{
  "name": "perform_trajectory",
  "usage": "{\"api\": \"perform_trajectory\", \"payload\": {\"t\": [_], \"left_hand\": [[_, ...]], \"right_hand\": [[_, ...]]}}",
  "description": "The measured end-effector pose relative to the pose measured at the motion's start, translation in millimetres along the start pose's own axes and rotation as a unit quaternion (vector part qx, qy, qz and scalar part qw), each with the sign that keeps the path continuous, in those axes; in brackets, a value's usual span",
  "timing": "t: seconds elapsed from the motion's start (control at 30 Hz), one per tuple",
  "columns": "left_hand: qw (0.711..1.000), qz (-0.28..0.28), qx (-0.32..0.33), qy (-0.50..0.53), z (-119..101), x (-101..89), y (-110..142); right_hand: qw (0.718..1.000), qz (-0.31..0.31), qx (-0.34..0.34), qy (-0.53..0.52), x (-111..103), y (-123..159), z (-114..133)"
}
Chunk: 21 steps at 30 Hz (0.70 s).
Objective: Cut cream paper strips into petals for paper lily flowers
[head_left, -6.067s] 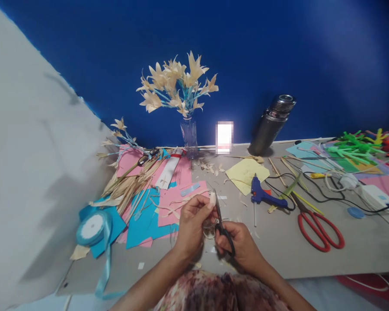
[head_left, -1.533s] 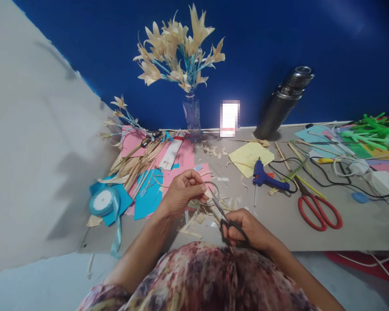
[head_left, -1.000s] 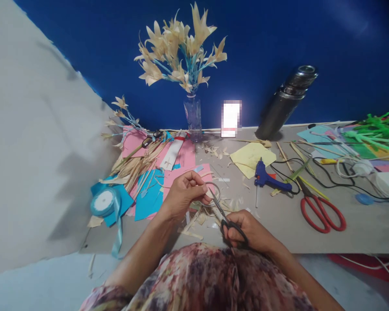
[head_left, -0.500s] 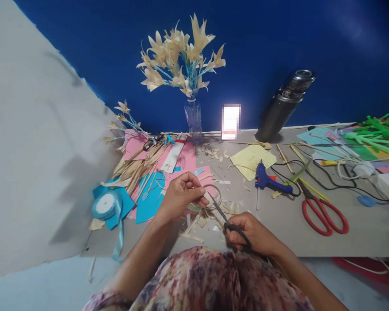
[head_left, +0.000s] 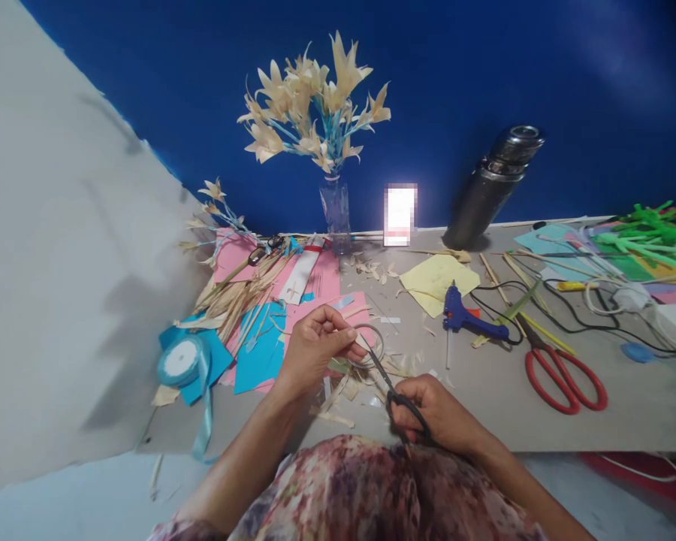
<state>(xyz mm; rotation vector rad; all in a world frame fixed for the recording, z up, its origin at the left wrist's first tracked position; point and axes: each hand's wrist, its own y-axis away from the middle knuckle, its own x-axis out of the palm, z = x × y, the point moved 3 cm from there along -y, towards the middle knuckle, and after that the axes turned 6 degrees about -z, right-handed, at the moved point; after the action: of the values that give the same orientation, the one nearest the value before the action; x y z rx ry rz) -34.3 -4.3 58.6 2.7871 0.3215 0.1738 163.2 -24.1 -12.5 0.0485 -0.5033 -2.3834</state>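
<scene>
Dark flask [head_left: 484, 197], possibly a lit screen [head_left: 399, 214]

Held scissors [head_left: 393, 392]: in my right hand [head_left: 433, 412], blades reaching toward my left hand [head_left: 318, 344].
Pinched piece [head_left: 363, 341]: at my left fingertips, beside the blades.
Scraps [head_left: 349, 389]: on the table [head_left: 496, 383], between my hands.
Ribbon roll [head_left: 180, 361]: left of my left hand, on a paper sheet [head_left: 221, 363].
Bottle [head_left: 335, 214]: beyond my left hand, flowers [head_left: 307, 79] standing in it.
Glue gun [head_left: 466, 319]: beyond my right hand.
Flask [head_left: 484, 197]: farther off, behind the glue gun.
Other scissors [head_left: 534, 338]: right of my right hand.
</scene>
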Motion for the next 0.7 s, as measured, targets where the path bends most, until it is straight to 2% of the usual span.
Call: {"api": "perform_trajectory", "payload": {"t": [0.17, 0.43, 0.7], "left_hand": [[1.0, -0.003, 0.022, 0.008, -2.8, 2.2, 0.5], [0.999, -0.021, 0.008, -0.026, -0.7, 6.0, 5.2], [0.998, -0.027, 0.034, -0.042, 0.6, 10.4, 8.9]], "right_hand": [[1.0, -0.01, -0.01, -0.001, 0.6, -0.1, 2.9], [0.999, -0.028, -0.019, 0.036, 1.1, -3.6, 9.6], [0.998, -0.052, -0.002, 0.04, 3.5, -3.2, 10.4]]}}
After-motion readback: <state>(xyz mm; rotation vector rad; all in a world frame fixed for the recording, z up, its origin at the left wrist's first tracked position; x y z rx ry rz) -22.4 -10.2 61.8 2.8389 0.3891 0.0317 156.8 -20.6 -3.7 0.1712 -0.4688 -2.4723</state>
